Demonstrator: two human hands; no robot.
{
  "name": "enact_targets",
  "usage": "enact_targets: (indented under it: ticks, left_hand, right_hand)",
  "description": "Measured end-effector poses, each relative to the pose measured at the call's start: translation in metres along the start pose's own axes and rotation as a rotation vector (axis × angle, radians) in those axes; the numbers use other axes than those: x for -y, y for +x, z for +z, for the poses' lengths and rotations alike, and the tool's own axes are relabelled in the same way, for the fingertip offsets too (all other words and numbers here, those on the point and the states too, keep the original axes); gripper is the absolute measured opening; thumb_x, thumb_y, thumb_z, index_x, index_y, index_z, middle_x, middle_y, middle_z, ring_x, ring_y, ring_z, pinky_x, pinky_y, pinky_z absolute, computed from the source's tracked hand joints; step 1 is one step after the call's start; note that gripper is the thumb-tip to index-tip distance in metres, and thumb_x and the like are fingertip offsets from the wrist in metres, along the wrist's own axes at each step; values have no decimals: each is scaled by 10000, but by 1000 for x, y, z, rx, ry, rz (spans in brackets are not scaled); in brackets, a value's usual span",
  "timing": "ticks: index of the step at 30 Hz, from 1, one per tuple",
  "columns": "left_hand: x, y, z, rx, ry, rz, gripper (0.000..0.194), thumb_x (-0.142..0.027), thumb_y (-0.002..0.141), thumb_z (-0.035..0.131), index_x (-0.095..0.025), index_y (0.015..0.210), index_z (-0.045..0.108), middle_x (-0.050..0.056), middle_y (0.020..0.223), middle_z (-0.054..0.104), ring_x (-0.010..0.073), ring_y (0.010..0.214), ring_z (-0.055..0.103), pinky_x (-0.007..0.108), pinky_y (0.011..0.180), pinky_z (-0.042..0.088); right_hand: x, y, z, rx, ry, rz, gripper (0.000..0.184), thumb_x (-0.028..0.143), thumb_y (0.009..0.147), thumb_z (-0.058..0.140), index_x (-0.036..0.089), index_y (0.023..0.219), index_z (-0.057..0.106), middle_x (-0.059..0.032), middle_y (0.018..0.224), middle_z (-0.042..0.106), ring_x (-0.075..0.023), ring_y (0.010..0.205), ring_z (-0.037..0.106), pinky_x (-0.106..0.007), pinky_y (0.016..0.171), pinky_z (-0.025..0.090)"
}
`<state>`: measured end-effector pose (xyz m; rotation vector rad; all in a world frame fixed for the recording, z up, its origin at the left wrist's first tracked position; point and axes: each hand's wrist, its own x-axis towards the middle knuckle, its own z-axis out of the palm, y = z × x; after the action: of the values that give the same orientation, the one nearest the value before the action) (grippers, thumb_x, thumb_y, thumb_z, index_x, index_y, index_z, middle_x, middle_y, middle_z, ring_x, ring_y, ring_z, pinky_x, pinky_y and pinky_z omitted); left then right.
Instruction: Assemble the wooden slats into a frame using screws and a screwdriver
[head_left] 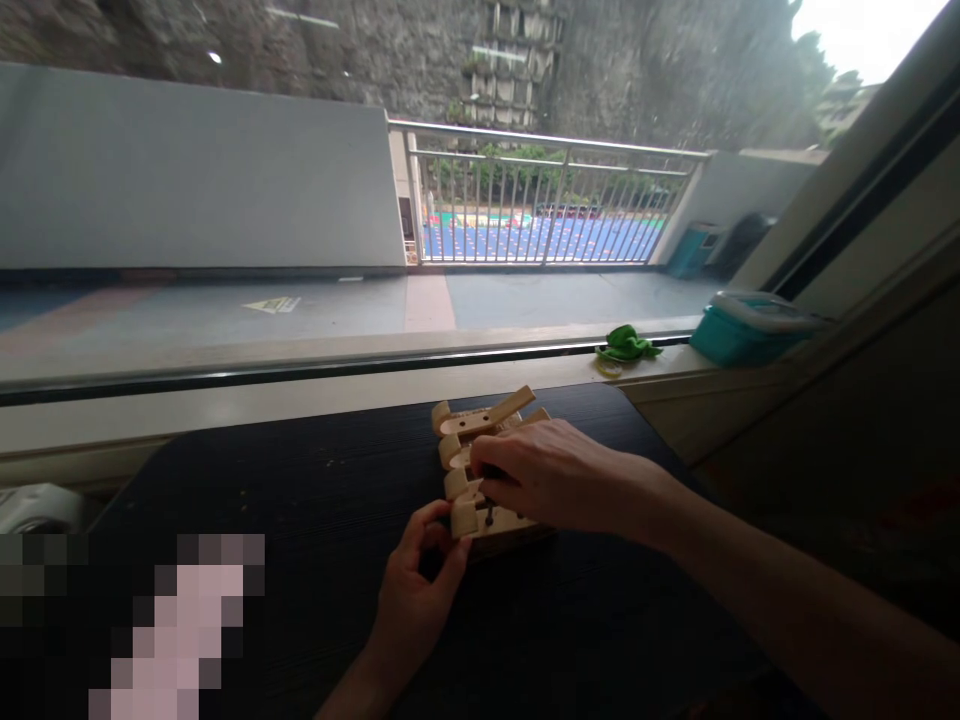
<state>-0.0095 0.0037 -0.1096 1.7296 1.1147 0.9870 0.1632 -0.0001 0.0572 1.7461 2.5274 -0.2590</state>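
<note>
On the dark table (300,500) lies a pale wooden piece (465,520), made of several parallel bars with rounded blocks at their left ends. Small dark holes show in the far bar (487,417), which tilts up at its right end. My left hand (420,580) grips the near left corner between thumb and fingers. Above the middle bars, my right hand (555,475) is closed, its thumb and forefinger pinched together; what they hold is hidden. A dark screw-like pin (490,515) stands in the near bar, just under the right fingers.
Behind the table runs a window sill with a green cloth (628,344) and a teal lidded box (750,328). Outside the glass are a railing (555,200) and a walkway. A white object (37,508) sits at the left, near a pixelated patch.
</note>
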Motion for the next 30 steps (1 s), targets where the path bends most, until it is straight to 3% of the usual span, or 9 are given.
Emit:
enact_targets:
  ticks: [4,13,18,23,30]
  left_hand:
    - [0,-1,-1,3,31,11,354,-352,746,580,-204,1058,504,-15,760,652,144,715,633,242,657,503]
    - [-2,-1,-2,0,69,22,342,-345,755,572,-207,1060,503,-19,767,651,138,729,630,227,655,490]
    - [-5,0,-2,14,53,8,352,-353,760,557,-199,1071,497,-23,740,646,133,701,623,228,648,484]
    - [-5,-1,-2,9,43,3,355,-361,754,561,-201,1063,495,-23,739,646,133,697,621,225,638,487]
    - [-5,-1,-2,18,48,8,347,-356,764,555,-198,1066,487,-21,746,641,130,711,619,227,659,487]
  right_hand:
    - [-1,2,2,-30,8,-28,219,314,868,413,187,941,576,-51,825,649,-180,737,598,-238,594,331]
    - [2,5,4,-24,-30,63,293,371,872,386,180,905,606,-67,802,646,-184,716,592,-249,602,332]
    - [1,0,-2,-10,-23,-1,227,305,836,450,198,985,584,-49,850,641,-167,731,580,-236,603,319]
    - [-2,-2,-2,-22,26,-66,198,276,853,431,189,923,594,-49,854,637,-150,714,568,-231,586,300]
    - [-1,4,1,-49,2,-15,249,305,856,430,165,998,578,-63,832,644,-161,717,572,-232,585,304]
